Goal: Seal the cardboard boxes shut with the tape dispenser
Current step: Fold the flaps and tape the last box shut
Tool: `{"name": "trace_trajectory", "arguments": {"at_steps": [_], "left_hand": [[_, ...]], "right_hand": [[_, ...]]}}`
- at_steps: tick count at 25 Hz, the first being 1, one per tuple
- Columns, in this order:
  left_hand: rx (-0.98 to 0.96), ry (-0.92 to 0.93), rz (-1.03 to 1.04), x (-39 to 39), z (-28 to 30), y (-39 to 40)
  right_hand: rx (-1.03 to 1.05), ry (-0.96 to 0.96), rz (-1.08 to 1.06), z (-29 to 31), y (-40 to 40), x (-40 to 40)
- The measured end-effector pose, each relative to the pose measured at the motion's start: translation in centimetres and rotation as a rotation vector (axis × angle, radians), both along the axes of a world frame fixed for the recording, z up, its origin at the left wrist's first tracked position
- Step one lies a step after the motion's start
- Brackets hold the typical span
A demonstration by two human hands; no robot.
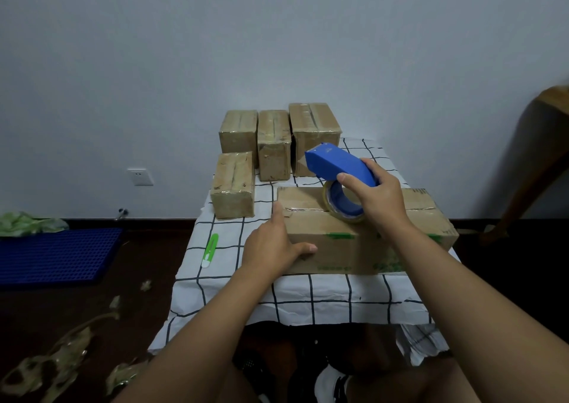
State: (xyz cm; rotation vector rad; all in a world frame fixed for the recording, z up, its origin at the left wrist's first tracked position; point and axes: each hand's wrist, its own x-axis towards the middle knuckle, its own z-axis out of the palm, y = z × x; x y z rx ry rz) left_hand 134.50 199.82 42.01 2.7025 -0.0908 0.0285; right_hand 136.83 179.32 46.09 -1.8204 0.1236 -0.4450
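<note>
Now right hand (380, 199) grips tape dispenser (338, 165), nose pointing far-left; left hand (274, 245) flat against box (363, 236).

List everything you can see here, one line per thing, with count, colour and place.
Big box: 1, brown with green print, front of table, top seam partly taped.
Small boxes: 4, brown, taped, back left of table; three in a row, one in front.
Dispenser: 1, blue, with a clear tape roll, on the big box's seam.
Cutter: 1, green and white, on the table left of the big box.
Cloth: 1, white with dark grid, covering the table.
Mat: 1, blue, floor at left.
Tape scraps: several, crumpled, floor at lower left.
Socket: 1, white, wall at left.
Hands: left rests against the big box's left end; right grips the dispenser.
</note>
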Motion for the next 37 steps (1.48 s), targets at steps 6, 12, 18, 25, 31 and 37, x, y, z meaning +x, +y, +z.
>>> {"name": "trace_trajectory", "arguments": {"at_steps": [6,12,18,25,31,37], "left_hand": [[-0.111,0.039,0.061,-0.2,-0.7,1.1],[0.121,0.072,-0.037,-0.2,-0.4,3.0],[0.126,0.186,-0.405,4.6,4.3,3.0],[0.337,0.269,-0.558,8.4,5.7,-0.3],[0.397,0.199,-0.349,5.9,5.5,-1.3],[0.365,0.229,-0.084,0.8,4.7,-5.6]], "right_hand": [[-0.011,0.002,0.000,-0.1,-0.1,0.1],[-0.026,-0.028,0.040,0.8,0.0,-0.2],[0.107,-0.106,0.008,2.7,-2.0,-1.9],[0.129,-0.089,-0.042,2.5,-4.7,-3.4],[0.141,-0.135,-0.021,3.2,-4.5,-3.3],[0.174,-0.171,-0.010,3.7,-3.7,-4.7]]}}
